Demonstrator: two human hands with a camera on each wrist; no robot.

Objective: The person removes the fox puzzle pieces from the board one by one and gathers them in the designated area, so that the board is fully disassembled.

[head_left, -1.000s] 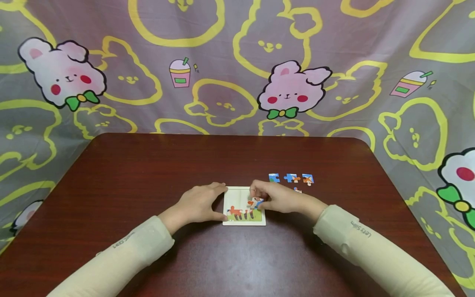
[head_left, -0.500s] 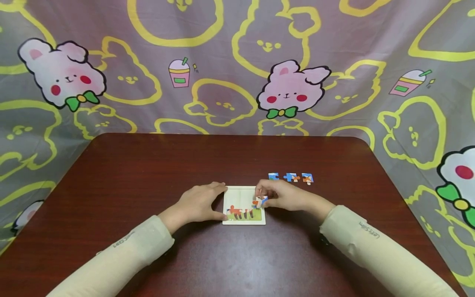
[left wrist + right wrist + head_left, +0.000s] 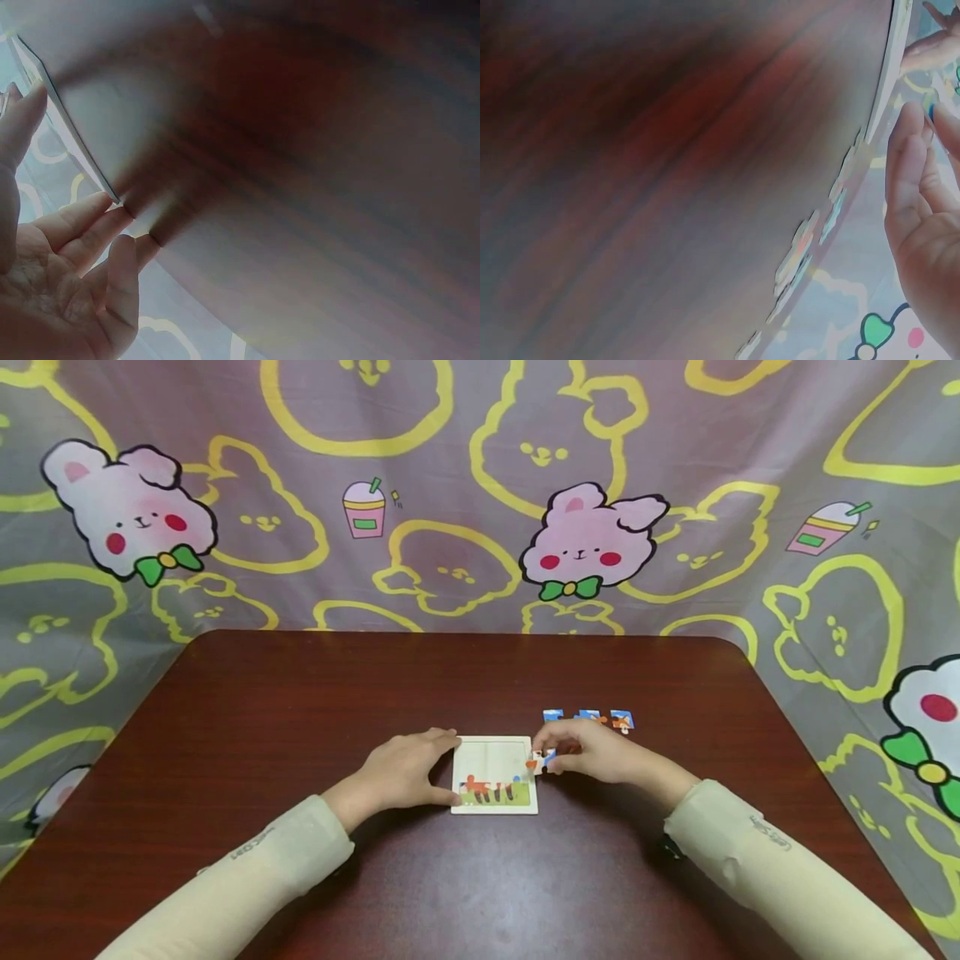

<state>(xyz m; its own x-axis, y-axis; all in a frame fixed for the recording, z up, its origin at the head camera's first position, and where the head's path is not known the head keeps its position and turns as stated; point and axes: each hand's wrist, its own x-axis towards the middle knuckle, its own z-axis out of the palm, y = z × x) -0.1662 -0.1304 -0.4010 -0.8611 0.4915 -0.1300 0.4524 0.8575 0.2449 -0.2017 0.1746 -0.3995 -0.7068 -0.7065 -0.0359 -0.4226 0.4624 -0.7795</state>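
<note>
Moved right across the tray, the piece, probably light, stiff, best held edgewise, is pinched by the right hand, the left hand spread.

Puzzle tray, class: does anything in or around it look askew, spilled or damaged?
Nothing stands out: the fitted pieces look evenly joined in the tray, the right hand holds another piece, and the loose pieces lie on the table.

My forearms are slanting inward; my left hand is holding its thumb wide of the fingers, while my right hand is pinching.
</note>
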